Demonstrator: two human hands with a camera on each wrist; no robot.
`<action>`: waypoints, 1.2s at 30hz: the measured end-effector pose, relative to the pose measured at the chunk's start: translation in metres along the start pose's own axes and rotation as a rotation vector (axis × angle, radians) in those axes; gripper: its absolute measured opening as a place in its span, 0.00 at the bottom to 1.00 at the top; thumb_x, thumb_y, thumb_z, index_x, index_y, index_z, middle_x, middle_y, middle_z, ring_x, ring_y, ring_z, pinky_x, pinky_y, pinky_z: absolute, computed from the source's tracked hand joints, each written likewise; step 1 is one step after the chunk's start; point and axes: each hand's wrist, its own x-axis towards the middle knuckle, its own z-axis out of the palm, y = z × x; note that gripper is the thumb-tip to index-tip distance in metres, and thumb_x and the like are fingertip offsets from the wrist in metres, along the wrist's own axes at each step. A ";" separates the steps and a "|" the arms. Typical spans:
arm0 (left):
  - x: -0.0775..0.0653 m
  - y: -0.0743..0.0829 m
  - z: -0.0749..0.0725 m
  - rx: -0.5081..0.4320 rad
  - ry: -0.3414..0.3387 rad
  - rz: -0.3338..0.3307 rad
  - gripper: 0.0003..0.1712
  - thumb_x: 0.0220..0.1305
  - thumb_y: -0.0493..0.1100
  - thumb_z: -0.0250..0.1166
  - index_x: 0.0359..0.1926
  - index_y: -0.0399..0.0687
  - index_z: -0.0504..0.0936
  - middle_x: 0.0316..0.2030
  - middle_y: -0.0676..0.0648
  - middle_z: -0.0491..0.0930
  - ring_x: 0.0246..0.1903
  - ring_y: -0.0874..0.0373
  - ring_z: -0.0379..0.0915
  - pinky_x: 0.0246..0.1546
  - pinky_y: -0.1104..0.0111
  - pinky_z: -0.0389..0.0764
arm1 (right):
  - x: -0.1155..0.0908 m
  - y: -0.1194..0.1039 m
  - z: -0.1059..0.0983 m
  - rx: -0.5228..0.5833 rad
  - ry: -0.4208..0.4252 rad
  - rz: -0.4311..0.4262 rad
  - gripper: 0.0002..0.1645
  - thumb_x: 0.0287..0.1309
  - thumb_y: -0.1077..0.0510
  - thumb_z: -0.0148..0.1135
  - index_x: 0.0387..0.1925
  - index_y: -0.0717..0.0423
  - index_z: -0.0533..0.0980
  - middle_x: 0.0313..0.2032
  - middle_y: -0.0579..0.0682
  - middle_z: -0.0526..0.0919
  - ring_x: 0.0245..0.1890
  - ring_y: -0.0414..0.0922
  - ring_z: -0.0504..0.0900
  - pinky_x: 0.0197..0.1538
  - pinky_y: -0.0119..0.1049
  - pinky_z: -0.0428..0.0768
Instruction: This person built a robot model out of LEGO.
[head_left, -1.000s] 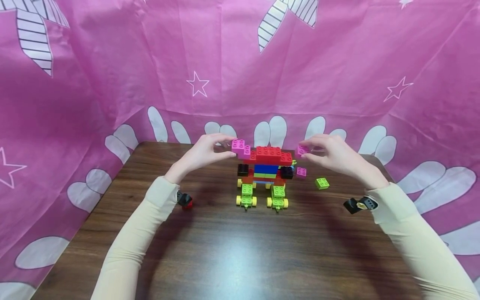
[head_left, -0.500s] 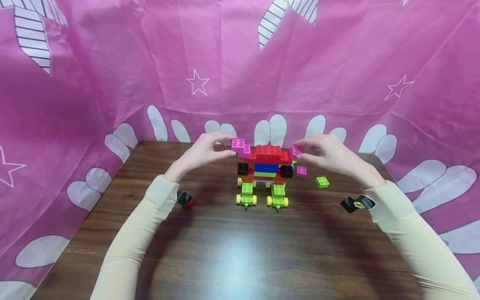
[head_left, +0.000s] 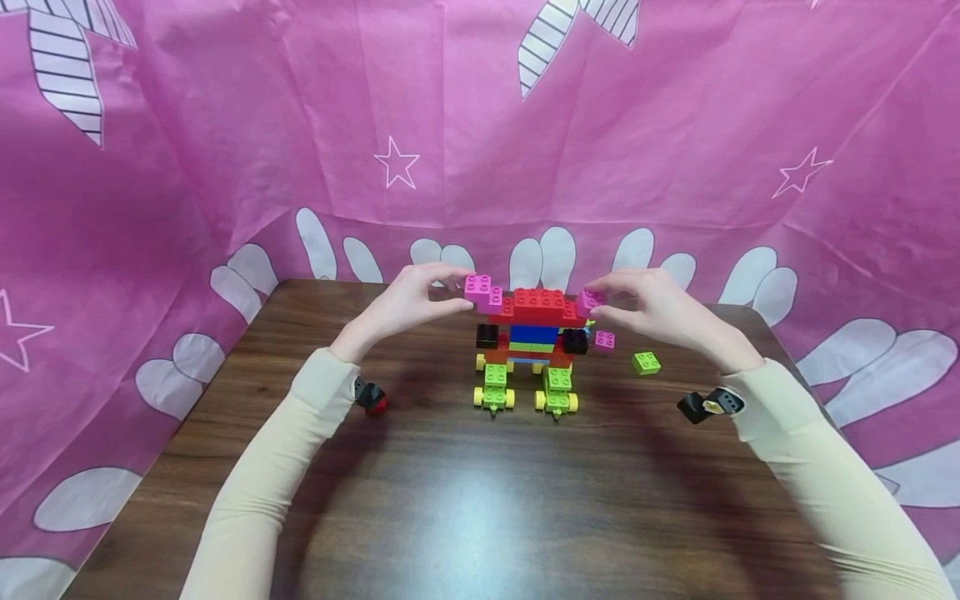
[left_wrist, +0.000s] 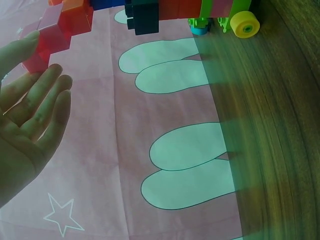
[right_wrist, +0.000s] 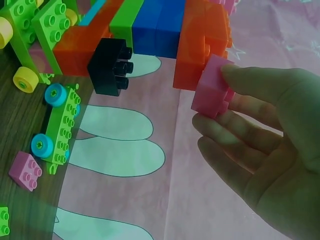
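A toy figure built of bricks stands on the table. Its wide top is red bricks (head_left: 540, 307), above a blue brick (head_left: 534, 335), with a black brick (head_left: 487, 336) at either side and green wheeled bases (head_left: 494, 387) below. My left hand (head_left: 416, 298) holds the stepped pink bricks (head_left: 478, 287) at the red top's left end, thumb against them in the left wrist view. At the right end, my right hand (head_left: 652, 302) pinches a pink brick (right_wrist: 212, 85) between thumb and fingers. That brick touches the red one; whether it is pressed onto the studs I cannot tell.
A loose pink brick (head_left: 604, 340) and a lime green brick (head_left: 647, 362) lie right of the figure. Behind it, a green wheeled base (right_wrist: 62, 125) with blue wheels shows in the right wrist view. A pink curtain (head_left: 480, 167) hangs round the wooden table (head_left: 375, 500).
My right hand has moved left, bringing its pink brick from beside the figure to the right end of the red bricks. The left hand stays in place with its pink bricks.
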 end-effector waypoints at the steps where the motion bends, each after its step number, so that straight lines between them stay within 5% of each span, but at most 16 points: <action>1: 0.000 0.000 0.000 0.000 0.000 0.000 0.28 0.60 0.47 0.72 0.61 0.48 0.80 0.50 0.48 0.85 0.47 0.54 0.80 0.56 0.55 0.82 | 0.000 0.000 0.000 0.000 0.003 -0.004 0.23 0.56 0.56 0.72 0.54 0.57 0.81 0.46 0.52 0.88 0.46 0.48 0.86 0.50 0.50 0.84; 12: 0.001 -0.002 0.001 -0.023 -0.002 -0.006 0.28 0.60 0.46 0.72 0.61 0.47 0.80 0.49 0.46 0.84 0.48 0.47 0.80 0.57 0.51 0.80 | 0.002 0.002 0.001 -0.008 0.011 -0.053 0.21 0.58 0.54 0.71 0.53 0.55 0.82 0.45 0.53 0.89 0.45 0.48 0.86 0.49 0.50 0.84; 36: 0.002 -0.003 0.002 -0.004 0.010 -0.002 0.27 0.60 0.47 0.72 0.60 0.48 0.80 0.48 0.49 0.85 0.46 0.52 0.81 0.55 0.57 0.82 | 0.012 -0.007 -0.006 -0.092 -0.045 -0.121 0.19 0.55 0.60 0.72 0.50 0.59 0.83 0.43 0.55 0.89 0.42 0.49 0.87 0.45 0.48 0.85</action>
